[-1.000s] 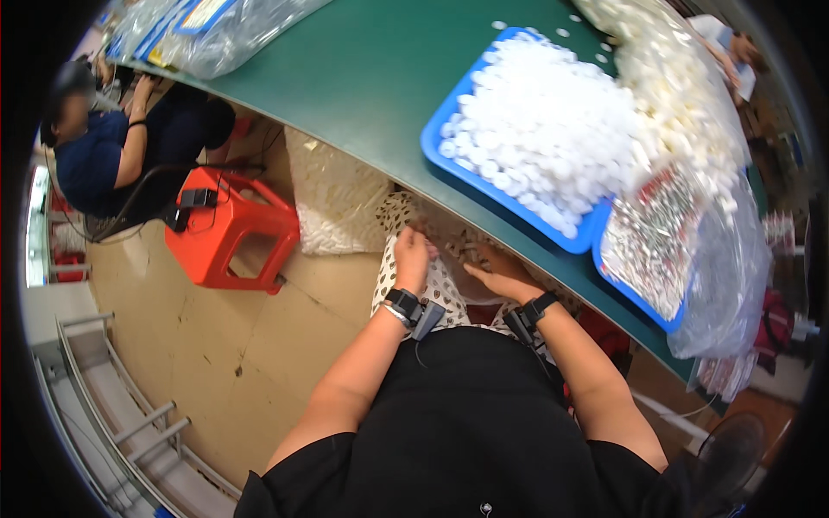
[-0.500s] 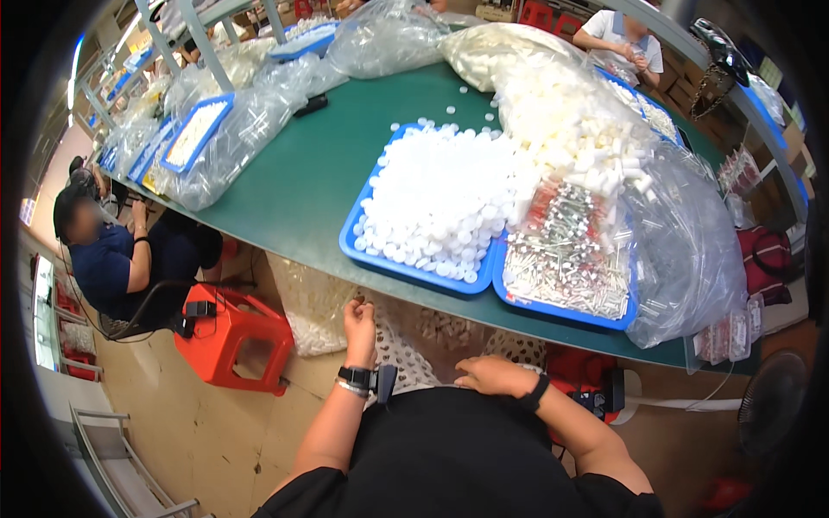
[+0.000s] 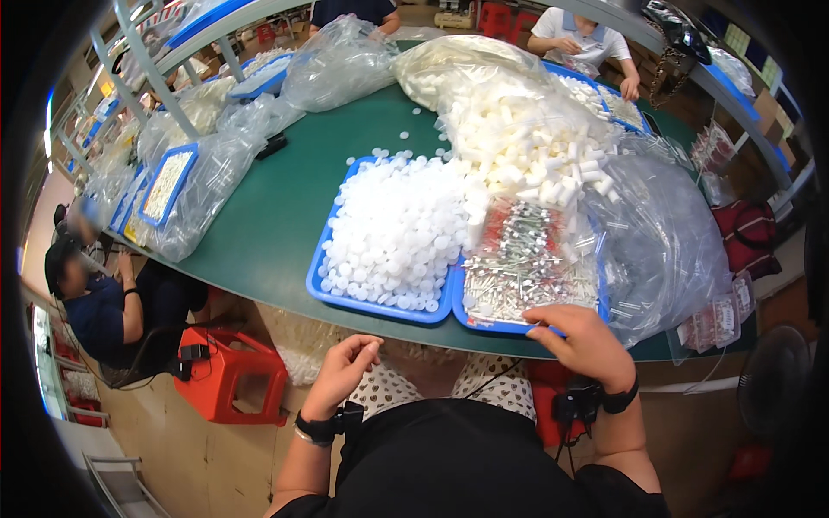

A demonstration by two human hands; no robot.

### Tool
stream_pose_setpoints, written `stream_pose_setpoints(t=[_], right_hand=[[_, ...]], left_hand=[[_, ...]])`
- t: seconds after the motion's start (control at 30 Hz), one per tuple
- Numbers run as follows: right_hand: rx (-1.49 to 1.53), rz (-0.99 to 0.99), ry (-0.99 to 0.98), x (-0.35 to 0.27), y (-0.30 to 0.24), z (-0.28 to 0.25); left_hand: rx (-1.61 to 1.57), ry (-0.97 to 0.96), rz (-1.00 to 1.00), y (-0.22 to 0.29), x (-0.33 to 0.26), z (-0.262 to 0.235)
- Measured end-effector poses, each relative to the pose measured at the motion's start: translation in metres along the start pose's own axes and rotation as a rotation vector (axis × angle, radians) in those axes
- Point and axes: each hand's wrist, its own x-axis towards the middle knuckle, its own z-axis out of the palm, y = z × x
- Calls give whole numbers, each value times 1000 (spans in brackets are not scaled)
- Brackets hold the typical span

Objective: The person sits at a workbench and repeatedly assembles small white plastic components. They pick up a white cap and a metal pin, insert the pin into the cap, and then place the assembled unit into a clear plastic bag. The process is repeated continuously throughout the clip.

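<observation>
My left hand (image 3: 345,367) hovers over my lap just off the table's front edge. Its thumb and forefinger are pinched together; whatever may be between them is too small to make out. My right hand (image 3: 587,338) reaches over the near rim of the right-hand blue tray (image 3: 503,326), fingers stretched out and thumb apart. That tray carries a pile of small pin-like parts (image 3: 527,281), white, silvery and reddish. Beside it on the left, a second blue tray (image 3: 321,281) is heaped with translucent white round caps (image 3: 389,229).
Behind the trays, a large clear bag spills white cylindrical pieces (image 3: 518,142). Another plastic bag (image 3: 656,250) lies to the right on the green table (image 3: 246,237). A red stool (image 3: 233,375) stands at left. Co-workers sit across the table and at far left.
My right hand has risen from my lap to the near rim of the right-hand tray. My left hand has turned, its fingertips now pinched toward the right. The view has shifted slightly.
</observation>
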Motion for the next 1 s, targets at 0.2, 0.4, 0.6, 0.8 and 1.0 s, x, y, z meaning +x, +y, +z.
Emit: stream_pose_setpoints(t=[0.2, 0.4, 0.6, 0.8, 1.0], right_hand=[[-42, 54, 154, 50, 7, -60], [-397, -267, 406, 179, 72, -98], [-883, 31, 321, 252, 156, -119], [-533, -187, 335, 276, 94, -62], [-544, -387, 271, 286, 43, -30]], left_hand=[[92, -105, 253, 70, 20, 35], [514, 176, 871, 80, 80, 66], [613, 258, 948, 44, 104, 79], [708, 302, 949, 34, 102, 82], [718, 308, 929, 37, 101, 83]])
